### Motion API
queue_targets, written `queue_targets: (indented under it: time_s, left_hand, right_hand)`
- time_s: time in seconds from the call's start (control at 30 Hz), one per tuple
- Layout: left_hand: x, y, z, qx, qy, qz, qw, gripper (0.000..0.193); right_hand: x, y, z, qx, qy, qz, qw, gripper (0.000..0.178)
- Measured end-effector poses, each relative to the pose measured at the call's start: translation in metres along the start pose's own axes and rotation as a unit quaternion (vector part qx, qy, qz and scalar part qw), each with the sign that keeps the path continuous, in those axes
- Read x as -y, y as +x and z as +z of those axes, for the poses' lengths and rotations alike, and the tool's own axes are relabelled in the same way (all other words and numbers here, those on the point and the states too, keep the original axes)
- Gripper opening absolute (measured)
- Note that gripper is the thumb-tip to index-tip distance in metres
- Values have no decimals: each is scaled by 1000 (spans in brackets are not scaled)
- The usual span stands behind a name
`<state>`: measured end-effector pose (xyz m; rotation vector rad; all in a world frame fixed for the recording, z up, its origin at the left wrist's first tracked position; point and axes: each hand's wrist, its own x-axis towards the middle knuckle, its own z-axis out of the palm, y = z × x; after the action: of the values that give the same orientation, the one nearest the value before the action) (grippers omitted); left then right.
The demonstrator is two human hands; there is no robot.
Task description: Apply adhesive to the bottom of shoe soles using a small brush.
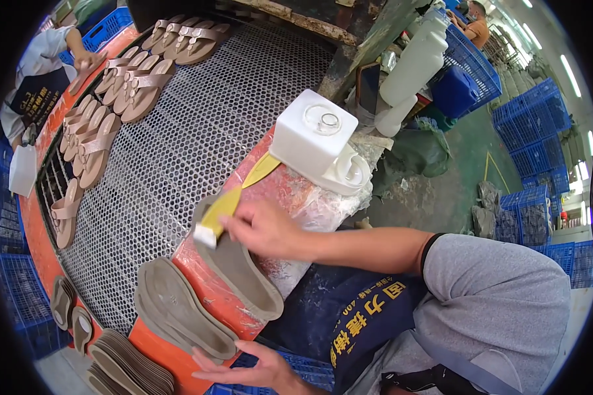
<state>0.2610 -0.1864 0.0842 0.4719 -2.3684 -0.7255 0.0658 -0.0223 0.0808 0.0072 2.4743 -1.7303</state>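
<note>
Brush [223,209] with flat yellow handle and white tip is in the right hand [260,227], fingers pinched on it. Tip sits over the upper end of a single grey-brown sole [249,284]; can't tell if it's touching. That sole lies slanted on the orange bench edge [186,258], close to the person's navy apron [372,309]. Left hand [254,368] is palm up, fingers spread, nothing visible in it, just by the near end of overlapping soles [178,308]; contact unclear. Beyond the right hand: square white container [313,139] with round clear cap and small side cup, second yellow handle [261,170] lying against its base. Honeycomb mesh [171,158] fills the area past the soles, beige strappy sandals [145,92] grouped along its far side. Stacked soles [130,363] at lower left. White bottles [412,62] upper right, blue crates [530,125] behind. Co-worker's hand [85,59] at upper left, by the bench's far edge.
</note>
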Motion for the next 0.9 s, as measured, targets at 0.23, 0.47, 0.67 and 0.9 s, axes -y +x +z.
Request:
queue_targets:
  time_s: [0.23, 0.47, 0.67, 0.9]
  left_hand:
    - [-26, -15, 8, 56, -50, -12, 997, 87]
    - [-15, -19, 4, 60, -48, -14, 997, 82]
    - [-16, -16, 4, 24, -73, -45, 996, 80]
    - [-16, -19, 7, 29, -93, -55, 994, 80]
  right_hand:
    - [5, -32, -7, 85, 47, 16, 995, 35]
    - [7, -86, -26, 278, 35, -14, 960, 32]
    - [-3, -78, -46, 270, 78, -11, 959, 33]
    - [-2, -73, -63, 329, 25, -40, 943, 34]
